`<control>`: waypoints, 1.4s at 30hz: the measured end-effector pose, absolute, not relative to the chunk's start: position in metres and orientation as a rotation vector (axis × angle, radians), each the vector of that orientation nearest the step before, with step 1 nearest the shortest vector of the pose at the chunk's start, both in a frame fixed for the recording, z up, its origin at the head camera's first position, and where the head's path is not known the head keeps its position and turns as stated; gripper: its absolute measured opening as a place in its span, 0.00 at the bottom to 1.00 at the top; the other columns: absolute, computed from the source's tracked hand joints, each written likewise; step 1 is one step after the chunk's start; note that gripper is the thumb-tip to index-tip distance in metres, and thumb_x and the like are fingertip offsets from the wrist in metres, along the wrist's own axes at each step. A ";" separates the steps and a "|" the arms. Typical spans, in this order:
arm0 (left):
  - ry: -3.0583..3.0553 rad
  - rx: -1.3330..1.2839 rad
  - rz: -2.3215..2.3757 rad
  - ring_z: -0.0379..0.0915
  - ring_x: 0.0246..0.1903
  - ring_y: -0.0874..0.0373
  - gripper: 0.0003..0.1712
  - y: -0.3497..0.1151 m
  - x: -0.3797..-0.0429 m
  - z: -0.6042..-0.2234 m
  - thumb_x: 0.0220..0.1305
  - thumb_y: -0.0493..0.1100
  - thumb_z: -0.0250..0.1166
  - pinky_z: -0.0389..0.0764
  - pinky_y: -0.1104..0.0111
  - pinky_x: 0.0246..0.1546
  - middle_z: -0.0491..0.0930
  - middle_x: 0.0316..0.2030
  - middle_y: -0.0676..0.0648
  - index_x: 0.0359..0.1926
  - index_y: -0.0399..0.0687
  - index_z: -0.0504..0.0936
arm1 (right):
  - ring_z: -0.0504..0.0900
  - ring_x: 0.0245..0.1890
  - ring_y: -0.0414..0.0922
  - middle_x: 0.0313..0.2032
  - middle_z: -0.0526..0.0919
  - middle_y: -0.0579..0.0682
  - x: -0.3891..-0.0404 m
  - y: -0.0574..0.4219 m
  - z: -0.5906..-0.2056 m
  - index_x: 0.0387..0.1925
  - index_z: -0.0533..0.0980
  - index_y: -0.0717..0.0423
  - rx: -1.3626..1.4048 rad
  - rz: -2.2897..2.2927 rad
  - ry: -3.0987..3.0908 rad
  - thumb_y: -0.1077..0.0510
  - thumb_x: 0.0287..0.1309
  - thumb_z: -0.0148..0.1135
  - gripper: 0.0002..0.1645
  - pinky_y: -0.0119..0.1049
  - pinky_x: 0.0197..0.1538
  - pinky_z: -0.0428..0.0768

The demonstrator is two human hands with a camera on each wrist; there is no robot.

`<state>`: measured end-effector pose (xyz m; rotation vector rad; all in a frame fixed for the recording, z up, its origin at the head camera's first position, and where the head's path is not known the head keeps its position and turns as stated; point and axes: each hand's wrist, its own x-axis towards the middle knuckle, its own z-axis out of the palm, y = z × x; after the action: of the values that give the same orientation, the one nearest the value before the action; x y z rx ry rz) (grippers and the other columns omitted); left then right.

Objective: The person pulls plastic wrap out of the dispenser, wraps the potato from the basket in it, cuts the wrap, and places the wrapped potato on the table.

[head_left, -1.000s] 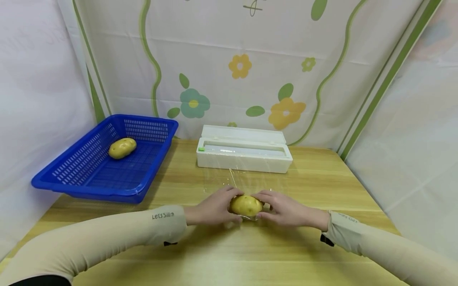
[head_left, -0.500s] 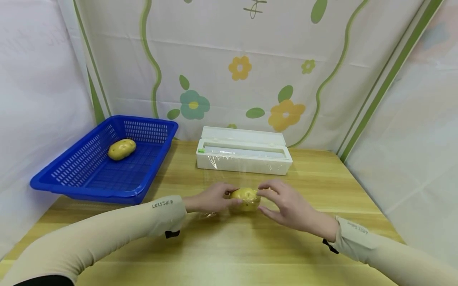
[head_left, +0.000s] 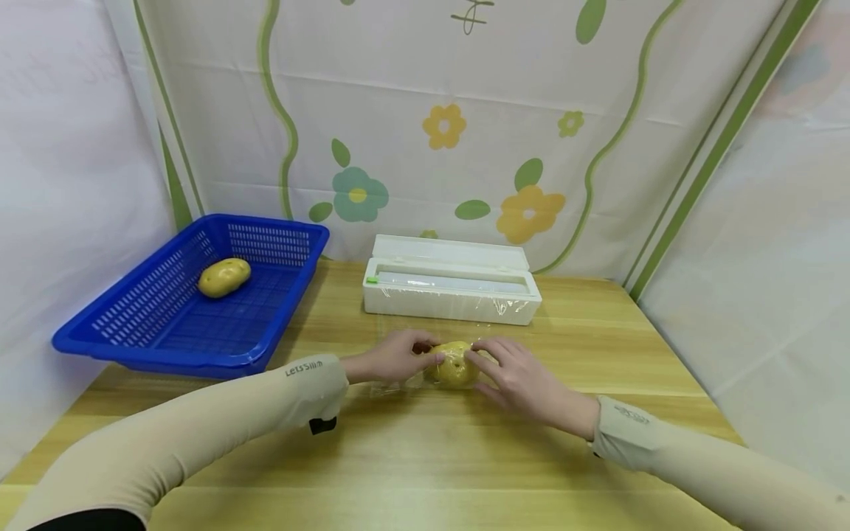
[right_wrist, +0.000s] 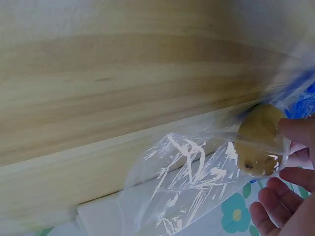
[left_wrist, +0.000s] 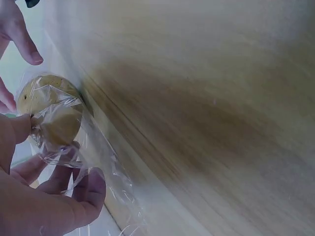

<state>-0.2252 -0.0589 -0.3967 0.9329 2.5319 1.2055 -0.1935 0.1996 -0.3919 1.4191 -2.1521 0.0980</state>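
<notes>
A yellow potato (head_left: 455, 366) in clear plastic wrap sits on the table between both hands. My left hand (head_left: 397, 357) grips its left end, the thumb pressing the wrap onto it and the fingers underneath, as the left wrist view shows. Loose plastic wrap (left_wrist: 101, 147) trails from that end. My right hand (head_left: 524, 380) is at the potato's other end, fingers loosely bent and at or near the wrapped surface; in the left wrist view its thumb stands apart. In the right wrist view, a shiny sheet of wrap (right_wrist: 182, 167) stretches from the potato (right_wrist: 260, 140).
A white plastic wrap dispenser (head_left: 451, 304) with its lid raised stands behind the potato. At left is a blue basket (head_left: 255, 324) holding another potato (head_left: 224, 278). A flowered curtain closes off the back of the wooden table (head_left: 425, 472).
The potato and both hands have shifted slightly away from me, and wrap now covers the potato. My right hand lifted off to the right, then came back to the potato's right end.
</notes>
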 end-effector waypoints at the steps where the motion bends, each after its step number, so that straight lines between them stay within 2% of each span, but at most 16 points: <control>1: 2.530 0.927 1.207 0.78 0.42 0.60 0.19 -0.059 -0.226 -0.397 0.72 0.48 0.60 0.78 0.64 0.45 0.83 0.45 0.50 0.57 0.42 0.81 | 0.77 0.49 0.55 0.48 0.78 0.59 -0.196 0.200 -0.392 0.51 0.78 0.66 1.414 0.104 -2.161 0.55 0.46 0.78 0.31 0.49 0.53 0.77; 4: 2.520 0.917 1.208 0.77 0.39 0.62 0.20 -0.060 -0.227 -0.396 0.73 0.48 0.59 0.78 0.65 0.42 0.83 0.45 0.51 0.58 0.43 0.81 | 0.77 0.49 0.55 0.48 0.78 0.59 -0.201 0.199 -0.394 0.52 0.77 0.66 1.397 0.117 -2.195 0.52 0.45 0.79 0.35 0.49 0.54 0.76; 8: 2.517 0.912 1.184 0.75 0.30 0.62 0.17 -0.061 -0.228 -0.394 0.74 0.48 0.57 0.77 0.66 0.35 0.84 0.37 0.53 0.54 0.45 0.83 | 0.76 0.50 0.55 0.49 0.77 0.59 -0.204 0.196 -0.396 0.53 0.76 0.68 1.351 0.146 -2.271 0.49 0.42 0.81 0.40 0.50 0.55 0.74; 11: 2.530 0.912 1.154 0.72 0.27 0.61 0.15 -0.060 -0.228 -0.391 0.75 0.47 0.55 0.76 0.65 0.32 0.82 0.32 0.51 0.50 0.46 0.84 | 0.76 0.50 0.55 0.49 0.77 0.58 -0.207 0.194 -0.398 0.53 0.75 0.69 1.310 0.164 -2.324 0.49 0.40 0.83 0.42 0.50 0.55 0.74; 13: 2.546 0.907 1.138 0.73 0.28 0.59 0.15 -0.059 -0.227 -0.389 0.76 0.47 0.54 0.76 0.64 0.33 0.81 0.33 0.50 0.48 0.46 0.83 | 0.76 0.49 0.55 0.48 0.76 0.58 -0.210 0.193 -0.400 0.52 0.75 0.69 1.286 0.178 -2.347 0.50 0.38 0.84 0.42 0.50 0.54 0.75; 15: 2.567 0.908 1.137 0.75 0.34 0.57 0.15 -0.059 -0.225 -0.385 0.76 0.47 0.53 0.77 0.63 0.37 0.82 0.37 0.48 0.48 0.43 0.82 | 0.76 0.48 0.55 0.47 0.76 0.58 -0.214 0.191 -0.402 0.50 0.75 0.69 1.265 0.193 -2.355 0.51 0.36 0.85 0.42 0.51 0.53 0.75; 17: 2.607 0.901 1.133 0.76 0.43 0.53 0.17 -0.058 -0.222 -0.380 0.76 0.47 0.53 0.78 0.60 0.44 0.81 0.45 0.45 0.52 0.39 0.79 | 0.76 0.46 0.55 0.46 0.76 0.58 -0.218 0.189 -0.403 0.48 0.76 0.69 1.249 0.215 -2.359 0.52 0.33 0.85 0.41 0.50 0.51 0.76; 20: 2.706 0.935 1.100 0.73 0.51 0.46 0.20 -0.057 -0.215 -0.370 0.74 0.46 0.56 0.75 0.55 0.51 0.75 0.54 0.38 0.56 0.34 0.75 | 0.77 0.42 0.53 0.43 0.77 0.56 -0.224 0.188 -0.404 0.46 0.77 0.68 1.229 0.244 -2.374 0.53 0.31 0.85 0.40 0.48 0.47 0.78; 22: 2.811 0.992 1.028 0.70 0.53 0.44 0.23 -0.056 -0.211 -0.364 0.72 0.46 0.59 0.74 0.53 0.52 0.73 0.55 0.36 0.59 0.34 0.74 | 0.78 0.41 0.51 0.43 0.77 0.55 -0.227 0.187 -0.403 0.46 0.77 0.67 1.222 0.267 -2.401 0.54 0.32 0.85 0.38 0.46 0.45 0.79; 26: 3.013 1.213 0.797 0.69 0.52 0.46 0.26 -0.054 -0.204 -0.359 0.64 0.49 0.68 0.72 0.55 0.53 0.74 0.52 0.39 0.56 0.36 0.77 | 0.78 0.40 0.48 0.43 0.77 0.54 -0.233 0.188 -0.401 0.48 0.77 0.67 1.222 0.301 -2.473 0.54 0.36 0.83 0.37 0.44 0.44 0.80; 32: 3.055 1.444 0.527 0.68 0.51 0.51 0.37 -0.049 -0.204 -0.366 0.50 0.56 0.77 0.74 0.59 0.51 0.74 0.51 0.45 0.56 0.38 0.79 | 0.76 0.43 0.50 0.43 0.78 0.54 -0.238 0.191 -0.398 0.53 0.78 0.64 1.187 0.300 -2.577 0.50 0.40 0.82 0.39 0.46 0.44 0.79; 42: 3.067 1.355 0.347 0.70 0.51 0.50 0.32 -0.049 -0.211 -0.375 0.51 0.56 0.77 0.72 0.54 0.54 0.77 0.49 0.45 0.52 0.42 0.80 | 0.76 0.42 0.48 0.44 0.78 0.54 -0.240 0.188 -0.397 0.51 0.79 0.63 1.163 0.339 -2.629 0.43 0.41 0.82 0.40 0.44 0.44 0.78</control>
<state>-0.2110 -0.0489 -0.3750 1.3554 3.0666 0.3468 -0.2402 0.1877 -0.3966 1.1627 -2.6288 0.3390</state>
